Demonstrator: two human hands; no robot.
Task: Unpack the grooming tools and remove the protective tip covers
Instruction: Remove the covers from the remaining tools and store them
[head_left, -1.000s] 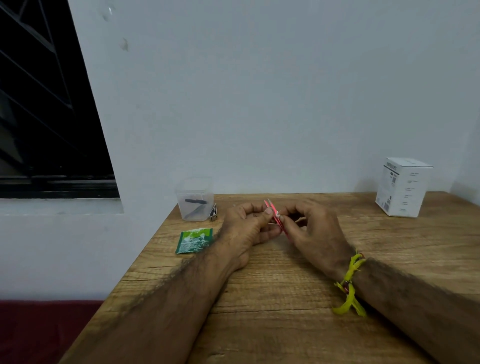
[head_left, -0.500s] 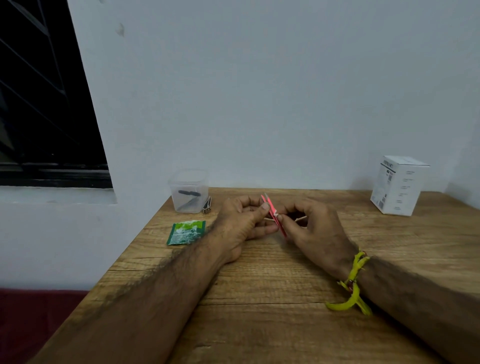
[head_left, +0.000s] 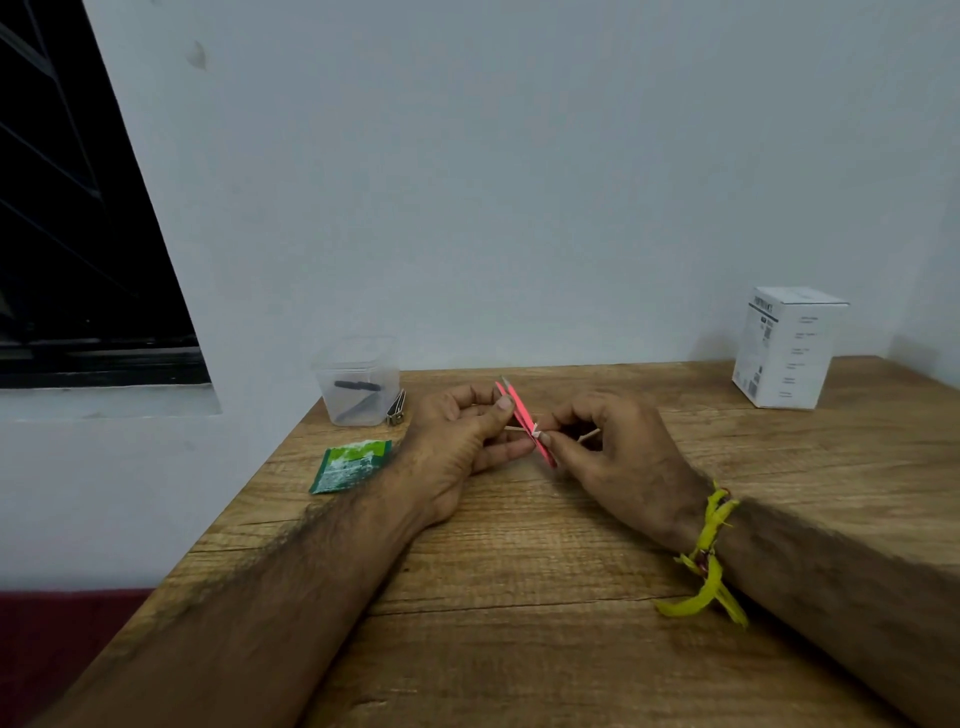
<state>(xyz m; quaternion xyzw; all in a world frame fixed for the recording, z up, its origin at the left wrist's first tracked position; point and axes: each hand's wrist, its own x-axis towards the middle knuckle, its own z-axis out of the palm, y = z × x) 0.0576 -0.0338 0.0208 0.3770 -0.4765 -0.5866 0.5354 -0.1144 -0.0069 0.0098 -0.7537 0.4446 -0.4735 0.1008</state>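
The pink tweezers were held between both hands, a little above the middle of the wooden table, near its back edge, with the tips pointing up and away from us. Our left hand pinched them near the upper part with the thumb and curled fingers. Our right hand pinched something small and pale at the lower part of the tweezers; whether this was the tip cover or a piece of packaging, we could not tell. A thin pale stick also showed at the right hand's fingers.

We judged several risks here. If the right hand pulled with a jerk, the small piece could fly off and fall over the table edge. The tweezers were thin and smooth, so a weak pinch by the left hand could let them slip or turn. The sharp tips stood close to the left thumb and could prick it.

Further out, a green sachet lay near the left edge. A clear plastic container with dark tools inside stood at the back left corner, and a nail clipper leaned just beside it. A white box stood at the back right corner.
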